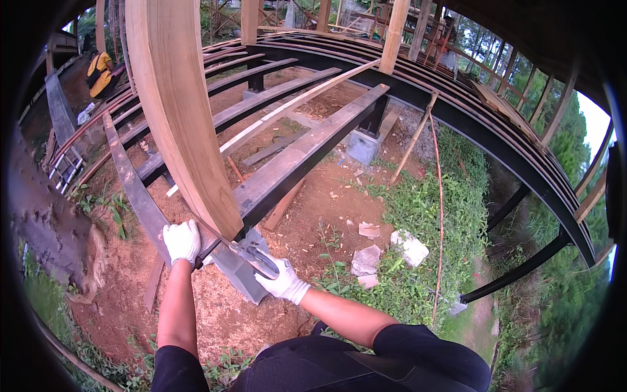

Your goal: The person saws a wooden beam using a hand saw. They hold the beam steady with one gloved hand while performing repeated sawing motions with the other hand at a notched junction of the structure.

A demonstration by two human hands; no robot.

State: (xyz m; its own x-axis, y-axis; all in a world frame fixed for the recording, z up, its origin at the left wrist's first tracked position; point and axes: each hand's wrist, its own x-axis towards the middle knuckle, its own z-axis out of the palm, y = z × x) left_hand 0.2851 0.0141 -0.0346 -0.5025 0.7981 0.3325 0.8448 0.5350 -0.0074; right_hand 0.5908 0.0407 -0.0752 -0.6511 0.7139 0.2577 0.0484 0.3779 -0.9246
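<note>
My left hand (181,242), in a white glove, is closed over the edge of a dark beam (136,179), just left of the foot of a thick wooden post (175,111). My right hand (282,281), gloved the same way, grips the handle of what looks like a handsaw (262,261). Its thin blade runs up and left across the near side of the post's foot. The post stands on the corner where the dark beams meet. A grey concrete pier (240,277) shows beneath that corner. My fingertips on the handle are partly hidden.
A long dark joist (300,153) runs away from the post, beside a pale wooden strip (274,117). Below lies reddish soil with chips, broken slabs (367,261) and green plants (437,215). A thin pole (439,215) stands right. A person in yellow (101,75) crouches far left.
</note>
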